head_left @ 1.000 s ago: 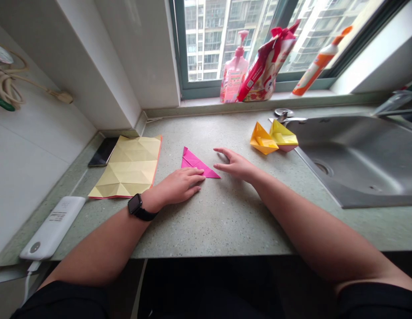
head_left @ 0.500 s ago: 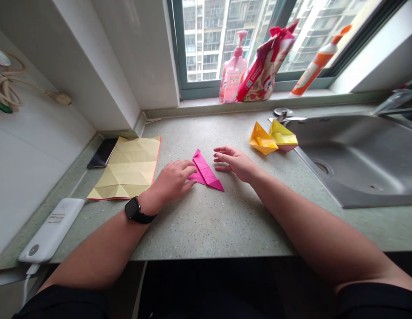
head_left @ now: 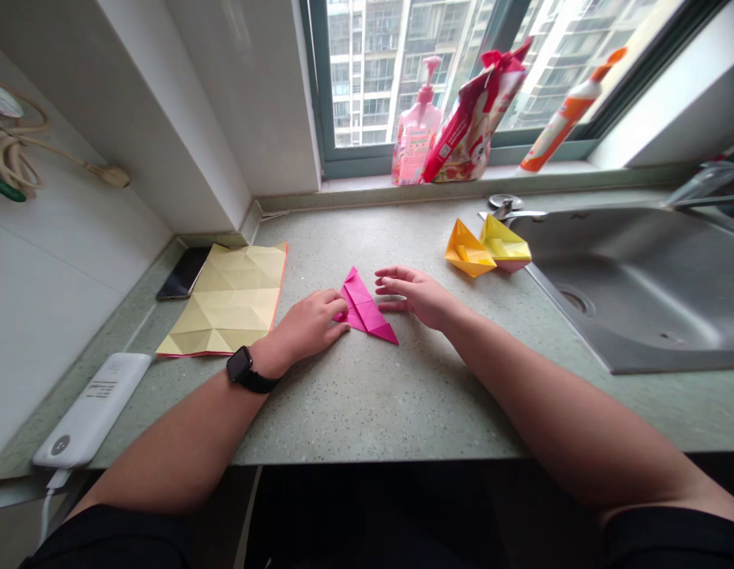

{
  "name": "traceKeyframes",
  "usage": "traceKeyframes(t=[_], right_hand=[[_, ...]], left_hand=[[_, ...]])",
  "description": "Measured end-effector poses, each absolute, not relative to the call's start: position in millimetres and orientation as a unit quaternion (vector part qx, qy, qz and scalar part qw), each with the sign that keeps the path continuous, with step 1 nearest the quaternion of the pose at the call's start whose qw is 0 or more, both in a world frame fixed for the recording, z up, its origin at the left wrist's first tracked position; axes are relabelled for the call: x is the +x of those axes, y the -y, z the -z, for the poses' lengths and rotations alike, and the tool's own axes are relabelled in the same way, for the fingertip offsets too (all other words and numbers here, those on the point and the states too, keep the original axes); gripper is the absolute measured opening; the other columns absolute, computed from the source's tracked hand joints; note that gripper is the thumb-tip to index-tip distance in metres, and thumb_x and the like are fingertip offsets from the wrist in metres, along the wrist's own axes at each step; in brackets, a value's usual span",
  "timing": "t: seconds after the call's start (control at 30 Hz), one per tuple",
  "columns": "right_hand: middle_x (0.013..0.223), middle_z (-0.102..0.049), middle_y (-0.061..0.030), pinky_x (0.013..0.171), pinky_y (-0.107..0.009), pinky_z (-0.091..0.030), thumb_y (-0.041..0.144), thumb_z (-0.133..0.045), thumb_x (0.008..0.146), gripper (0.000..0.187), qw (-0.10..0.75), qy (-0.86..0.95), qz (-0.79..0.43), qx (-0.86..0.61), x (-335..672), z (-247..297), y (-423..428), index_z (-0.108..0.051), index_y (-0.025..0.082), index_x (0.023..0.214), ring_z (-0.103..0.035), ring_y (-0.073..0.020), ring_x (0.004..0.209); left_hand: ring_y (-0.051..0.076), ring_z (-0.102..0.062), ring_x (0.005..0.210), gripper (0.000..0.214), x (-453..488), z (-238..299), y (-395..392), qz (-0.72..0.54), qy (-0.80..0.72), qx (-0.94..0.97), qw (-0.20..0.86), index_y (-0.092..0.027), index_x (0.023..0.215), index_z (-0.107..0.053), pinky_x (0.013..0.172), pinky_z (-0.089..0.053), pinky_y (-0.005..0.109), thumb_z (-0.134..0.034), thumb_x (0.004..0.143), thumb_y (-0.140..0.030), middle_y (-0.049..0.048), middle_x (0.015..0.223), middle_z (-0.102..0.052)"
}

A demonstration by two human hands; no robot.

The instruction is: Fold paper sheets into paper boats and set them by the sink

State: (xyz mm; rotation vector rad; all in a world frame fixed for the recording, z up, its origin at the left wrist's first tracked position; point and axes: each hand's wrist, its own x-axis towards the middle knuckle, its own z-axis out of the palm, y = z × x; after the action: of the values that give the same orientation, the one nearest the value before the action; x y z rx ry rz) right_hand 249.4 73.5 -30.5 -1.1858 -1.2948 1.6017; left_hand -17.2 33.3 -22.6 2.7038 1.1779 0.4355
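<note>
A folded piece of magenta origami paper (head_left: 367, 312) lies on the speckled stone counter (head_left: 378, 411), forming a narrow triangle with one point up and one at lower right. My left hand (head_left: 310, 325), with a black smartwatch (head_left: 240, 364) on its wrist, rests at the paper's left side, its fingertips on the paper and covering that corner. My right hand (head_left: 417, 296) lies just right of the paper, fingers spread and almost touching its edge, holding nothing.
A creased yellow sheet (head_left: 224, 300) lies over a phone (head_left: 184, 273), with a white power bank (head_left: 92, 409) nearby. Two yellow paper boats (head_left: 488, 246) stand by a steel sink (head_left: 639, 292). Several bottles and a red bag (head_left: 470, 126) line the windowsill.
The magenta paper has turned on the counter, with one point now aimed upward. My left hand has shifted around its left side, and my right hand has moved closer to it.
</note>
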Motion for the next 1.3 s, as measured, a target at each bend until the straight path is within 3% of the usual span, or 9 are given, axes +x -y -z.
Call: traceKeyframes(t=[0.43,0.67,0.9,1.1,1.3], right_hand=[[0.13,-0.071,-0.0108,0.109,-0.053,-0.065,0.034,-0.076,0.092,0.024,0.377,0.519,-0.618,-0.455,248.2,34.7,-73.5,-0.072,0.025,0.115,-0.07,-0.0272,0.123],[0.12,-0.072,-0.0096,0.108,-0.054,-0.065,0.033,-0.08,0.089,0.021,0.392,0.497,-0.629,-0.451,246.6,31.2,-72.6,-0.074,0.024,0.107,-0.07,-0.0272,0.118],[0.109,-0.074,-0.0073,0.085,-0.039,-0.071,0.026,-0.087,0.085,0.036,0.339,0.479,-0.685,-0.432,247.5,31.6,-72.7,-0.068,0.024,0.116,-0.075,-0.0211,0.095],[0.092,-0.07,-0.0001,0.07,-0.033,-0.07,0.018,-0.087,0.083,0.053,0.314,0.508,-0.668,-0.445,243.2,36.7,-67.7,-0.06,0.026,0.128,-0.074,-0.0187,0.08],[0.086,-0.067,0.0031,0.061,-0.03,-0.066,0.015,-0.083,0.082,0.053,0.351,0.546,-0.61,-0.455,241.9,38.3,-69.0,-0.059,0.025,0.128,-0.071,-0.0164,0.073]], left_hand=[[0.029,-0.068,0.117,0.01,-17.1,24.9,-35.3,-0.15,-0.395,0.902,0.084,-0.02,0.109,-0.071,0.105,-0.059,0.048,-0.07,0.102,-0.027,0.0117,0.126,-0.072],[0.03,-0.067,0.117,0.01,-17.4,26.2,-35.8,-0.147,-0.394,0.904,0.076,-0.019,0.108,-0.071,0.105,-0.059,0.048,-0.071,0.102,-0.026,0.0122,0.127,-0.072],[0.028,-0.069,0.115,0.01,-17.0,27.5,-35.7,-0.157,-0.391,0.903,0.081,-0.021,0.111,-0.072,0.105,-0.059,0.046,-0.069,0.102,-0.026,0.0104,0.126,-0.072],[0.029,-0.069,0.117,0.011,-16.8,28.3,-35.7,-0.165,-0.392,0.901,0.083,-0.021,0.111,-0.072,0.106,-0.06,0.047,-0.072,0.1,-0.024,0.0107,0.127,-0.071],[0.031,-0.068,0.127,0.018,-16.2,31.6,-34.4,-0.211,-0.418,0.88,0.079,-0.018,0.118,-0.067,0.112,-0.058,0.051,-0.07,0.102,-0.027,0.0159,0.142,-0.064]])
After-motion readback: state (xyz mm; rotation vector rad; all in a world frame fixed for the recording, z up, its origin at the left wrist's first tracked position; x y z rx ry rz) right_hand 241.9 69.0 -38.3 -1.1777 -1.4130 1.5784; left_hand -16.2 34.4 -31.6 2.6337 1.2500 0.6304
